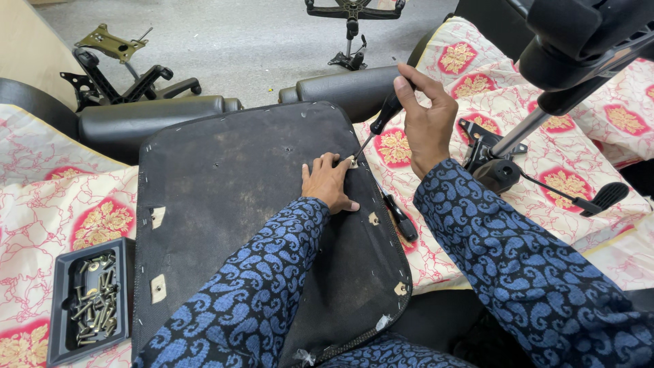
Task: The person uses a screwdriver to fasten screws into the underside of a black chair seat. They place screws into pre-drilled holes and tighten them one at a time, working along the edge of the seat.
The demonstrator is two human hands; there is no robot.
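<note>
An upturned chair seat (231, 177) with a black fabric underside lies in front of me. My left hand (329, 182) rests flat on its right side, fingers by a small screw plate at the edge. My right hand (426, 116) grips the black handle of a screwdriver (377, 125), whose tip points down at that plate just beyond my left fingers. Both sleeves are blue with a paisley pattern. A second black-handled screwdriver (400, 219) lies on the cloth beside the seat's right edge.
A black tray (61, 337) of several bolts sits at lower left on the red-and-white patterned cloth (61, 197). A chair mechanism with gas cylinder and lever (518, 163) stands to the right. Black armrests (150, 112), chair bases and brackets lie on the grey floor beyond.
</note>
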